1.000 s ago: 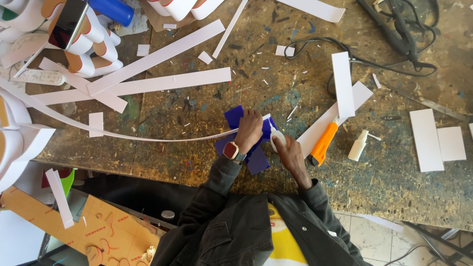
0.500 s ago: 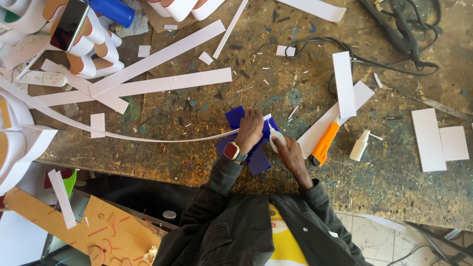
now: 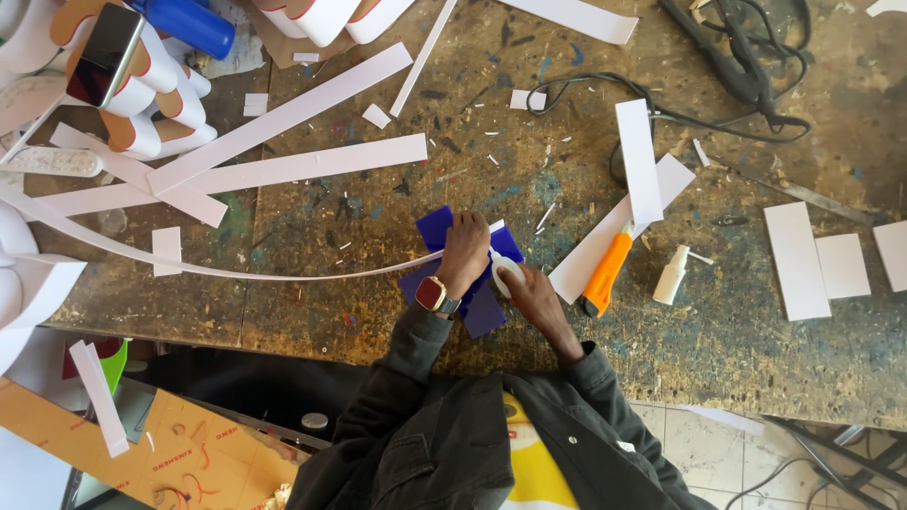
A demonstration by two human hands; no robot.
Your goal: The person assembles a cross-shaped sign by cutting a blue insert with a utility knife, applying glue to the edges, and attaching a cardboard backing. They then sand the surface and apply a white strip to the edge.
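Note:
My left hand (image 3: 465, 251), with a watch on its wrist, presses down on a dark blue sheet piece (image 3: 436, 227) and the end of a long thin white strip (image 3: 236, 272) lying across it on the workbench (image 3: 378, 312). Beside it, my right hand (image 3: 529, 291) grips a small white bottle (image 3: 504, 268) held over the blue piece's right side. More blue shows below the hands at a second blue piece (image 3: 484, 314).
An orange utility knife (image 3: 605, 276) and a small white tube (image 3: 671, 276) lie right of my hands. White foam strips (image 3: 283, 175) and rectangles (image 3: 796, 260) litter the bench. Black cables (image 3: 727, 66) lie at the top right; a phone (image 3: 106, 55) rests on white shapes top left.
My right hand has brought the white bottle closer against the left hand over the blue piece. The left hand stays pressed in place.

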